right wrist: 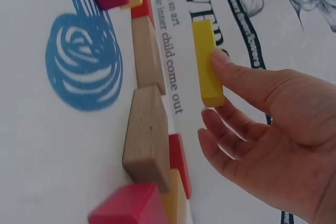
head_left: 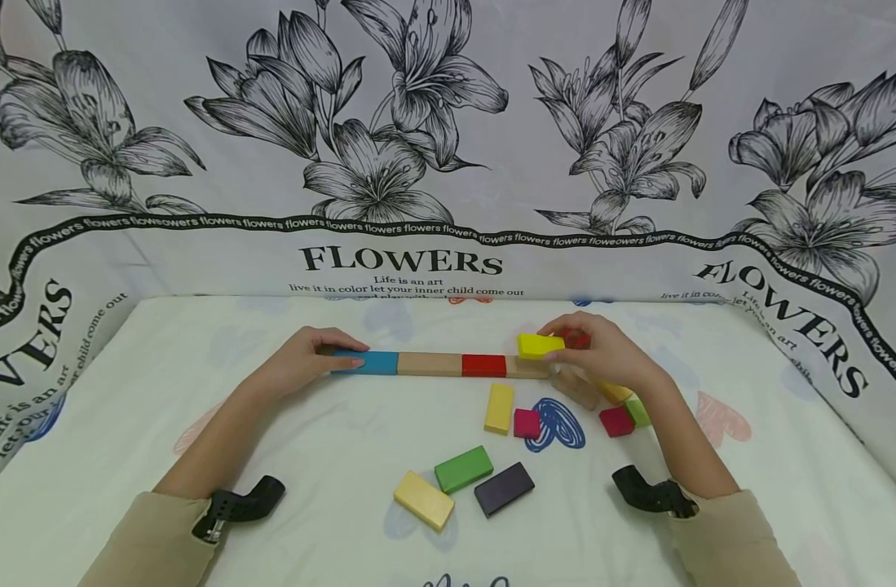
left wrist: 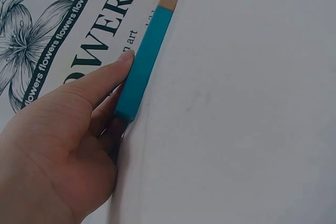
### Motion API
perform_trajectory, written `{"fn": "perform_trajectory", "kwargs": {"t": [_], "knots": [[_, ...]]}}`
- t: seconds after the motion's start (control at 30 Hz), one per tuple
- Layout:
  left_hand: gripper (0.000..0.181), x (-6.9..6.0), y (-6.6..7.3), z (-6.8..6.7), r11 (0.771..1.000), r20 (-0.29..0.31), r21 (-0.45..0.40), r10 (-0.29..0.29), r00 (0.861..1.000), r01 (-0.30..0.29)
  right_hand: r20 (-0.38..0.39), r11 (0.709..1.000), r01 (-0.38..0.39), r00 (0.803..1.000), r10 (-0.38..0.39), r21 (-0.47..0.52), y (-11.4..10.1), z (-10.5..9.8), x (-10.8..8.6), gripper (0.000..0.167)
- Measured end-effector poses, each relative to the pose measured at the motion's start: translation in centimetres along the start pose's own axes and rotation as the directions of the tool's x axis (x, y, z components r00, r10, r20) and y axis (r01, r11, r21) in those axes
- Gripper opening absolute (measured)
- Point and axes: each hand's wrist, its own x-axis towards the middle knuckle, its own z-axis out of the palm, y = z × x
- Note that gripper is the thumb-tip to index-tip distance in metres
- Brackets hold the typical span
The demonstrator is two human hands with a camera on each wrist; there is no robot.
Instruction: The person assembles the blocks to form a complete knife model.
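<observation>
A straight row of blocks lies across the cloth: a blue block (head_left: 377, 364), a plain wood block (head_left: 429, 364), a red block (head_left: 483, 366) and another plain wood block (right wrist: 148, 53). At the row's left end, my left hand (head_left: 301, 363) pinches the blue block between thumb and fingers; its wrist view shows the hand (left wrist: 68, 145) at that block's end. A yellow block (head_left: 540, 346) is pinched by my right hand (head_left: 605, 350) above the row's right end. The right wrist view shows this yellow block (right wrist: 206, 66) raised off the cloth, thumb on one side.
Beside the row's right end lie an angled wood block (head_left: 576, 387), a crimson block (head_left: 616, 421) and a green block (head_left: 637, 412). Nearer are a pale yellow block (head_left: 499, 408), a pink cube (head_left: 526, 424), a green block (head_left: 464, 469), a black block (head_left: 504, 489) and a cream block (head_left: 424, 500).
</observation>
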Motion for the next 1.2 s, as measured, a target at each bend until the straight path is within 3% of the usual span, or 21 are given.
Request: {"fn": "perform_trajectory", "kwargs": {"t": [0.67, 1.2], "knots": [[0.031, 0.0, 0.0, 0.0, 1.000, -0.003, -0.015, 0.013, 1.000, -0.013, 0.005, 0.991, -0.132, 0.991, 0.132, -0.021, 3.5, -1.5, -0.3, 0.037], [0.032, -0.1, 0.2, 0.0, 1.000, 0.000, -0.018, -0.005, 1.000, 0.005, 0.033, 0.986, -0.168, 0.985, 0.168, -0.005, 4.3, -1.6, -0.3, 0.036]]}}
